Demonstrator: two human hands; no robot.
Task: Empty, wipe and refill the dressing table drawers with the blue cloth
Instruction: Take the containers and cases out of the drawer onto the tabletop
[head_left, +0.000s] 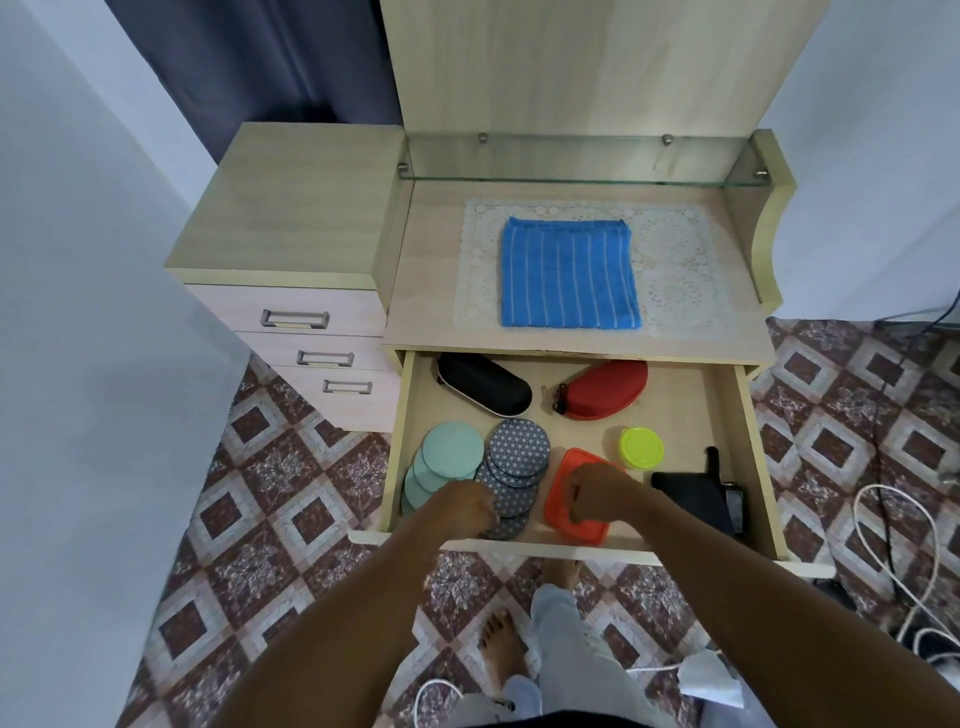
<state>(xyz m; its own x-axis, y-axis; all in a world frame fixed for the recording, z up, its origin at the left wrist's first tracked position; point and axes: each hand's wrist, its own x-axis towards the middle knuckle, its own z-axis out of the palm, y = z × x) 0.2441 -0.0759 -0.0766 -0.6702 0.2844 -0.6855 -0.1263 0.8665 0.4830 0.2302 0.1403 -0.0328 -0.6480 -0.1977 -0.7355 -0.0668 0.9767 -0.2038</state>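
I have both hands down in the open drawer (753, 441), so this is the emptying step, and nearly everything is left to lift out. My right hand (597, 496) sits on the orange box (558, 499), its fingers curled down onto the lid and seemingly clamped on it. My left hand (465, 506) is curled at the near end of the patterned discs (519, 447); I cannot tell whether those fingers have pinched one or only touch the row. The teal discs (449, 449) overlap just left of my left fingers. Well beyond both hands lie a black case (483, 384) and a red case (605, 389), with a green lid (641, 448) beyond my right fingers and a black pouch (685, 491) to their right. The blue cloth (569, 275) lies flat on the bench (431, 322), far beyond my fingers and untouched. To do this well, I would lift the box straight up so it clears the drawer front. I would gather each row of discs into one stack before raising it, since loose ones may slide apart. I would also set everything down beside the cloth, not on it, so the cloth stays free for wiping.
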